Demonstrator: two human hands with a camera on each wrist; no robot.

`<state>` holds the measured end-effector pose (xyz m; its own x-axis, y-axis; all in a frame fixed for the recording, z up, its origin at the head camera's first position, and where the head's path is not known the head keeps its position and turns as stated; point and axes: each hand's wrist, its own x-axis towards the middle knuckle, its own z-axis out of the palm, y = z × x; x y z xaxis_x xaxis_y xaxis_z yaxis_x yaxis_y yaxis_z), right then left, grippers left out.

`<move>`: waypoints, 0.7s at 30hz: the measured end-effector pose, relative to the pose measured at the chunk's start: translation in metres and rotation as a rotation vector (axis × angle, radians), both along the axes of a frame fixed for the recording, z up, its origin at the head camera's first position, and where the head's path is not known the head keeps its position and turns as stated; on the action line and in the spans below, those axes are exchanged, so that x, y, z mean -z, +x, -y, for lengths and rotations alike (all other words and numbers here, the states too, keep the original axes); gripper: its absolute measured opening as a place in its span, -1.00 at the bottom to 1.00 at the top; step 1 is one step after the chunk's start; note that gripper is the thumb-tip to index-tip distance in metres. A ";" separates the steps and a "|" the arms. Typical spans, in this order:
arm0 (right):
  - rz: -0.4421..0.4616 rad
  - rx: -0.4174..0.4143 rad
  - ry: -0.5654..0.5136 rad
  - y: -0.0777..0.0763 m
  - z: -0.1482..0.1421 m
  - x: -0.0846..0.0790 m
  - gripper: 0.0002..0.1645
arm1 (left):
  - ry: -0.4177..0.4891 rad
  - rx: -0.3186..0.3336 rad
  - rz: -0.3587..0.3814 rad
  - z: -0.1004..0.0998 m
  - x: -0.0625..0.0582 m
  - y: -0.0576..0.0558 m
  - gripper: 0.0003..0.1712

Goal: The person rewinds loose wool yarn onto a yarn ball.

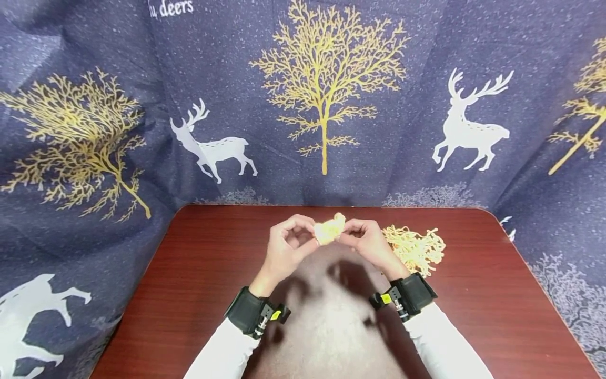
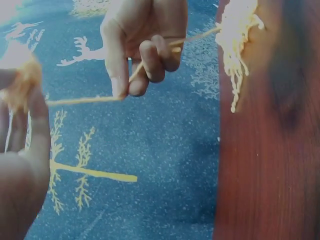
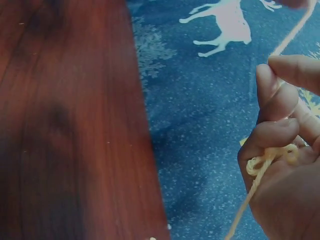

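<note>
My left hand [image 1: 286,247] holds a small pale-yellow yarn ball [image 1: 330,229] between thumb and fingers above the table. In the left wrist view the ball [image 2: 25,75] sits at the left edge, partly hidden by the fingers. A yarn strand [image 2: 82,100] runs taut from it to my right hand [image 2: 145,45], which pinches it between thumb and forefinger. The strand passes through the curled lower fingers of the right hand [image 3: 285,140], with a small loop [image 3: 257,167] at the palm, and trails on toward a loose yarn heap [image 1: 418,250].
The heap lies tangled on the reddish-brown table [image 1: 189,295], right of centre beside my right wrist. Behind the table hangs a dark blue cloth [image 1: 360,173] printed with deer and trees. Black wrist straps with cameras [image 1: 249,313] sit on both wrists.
</note>
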<state>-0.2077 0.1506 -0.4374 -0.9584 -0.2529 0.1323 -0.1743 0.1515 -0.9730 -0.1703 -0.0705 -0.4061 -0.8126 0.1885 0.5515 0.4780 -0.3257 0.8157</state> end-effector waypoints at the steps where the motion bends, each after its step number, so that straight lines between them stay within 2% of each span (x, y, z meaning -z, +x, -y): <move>1: -0.005 -0.009 0.023 0.001 0.000 0.001 -0.84 | 0.013 -0.041 0.015 0.000 0.001 -0.001 -0.74; 4: -0.023 -0.038 0.079 0.005 -0.001 0.004 -0.85 | 0.039 -0.137 0.056 -0.001 0.005 -0.005 -0.69; 7: -0.035 -0.064 0.100 0.009 -0.001 0.004 -0.85 | 0.039 -0.196 0.074 -0.001 0.008 -0.007 -0.62; 10: -0.053 -0.078 0.116 0.013 0.000 0.004 -0.85 | 0.034 -0.199 0.087 0.000 0.010 -0.009 -0.60; 15: -0.054 -0.080 0.139 0.015 -0.001 0.004 -0.86 | 0.051 -0.176 0.126 -0.001 0.012 -0.009 -0.68; 21: -0.025 -0.071 0.131 0.019 0.000 0.002 -0.84 | 0.073 -0.217 0.180 -0.001 0.013 -0.009 -0.67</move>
<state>-0.1891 0.1506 -0.4391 -0.9343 -0.3366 0.1174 -0.2131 0.2634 -0.9409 -0.1789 -0.0693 -0.4186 -0.9157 -0.0352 0.4002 0.3924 -0.2927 0.8720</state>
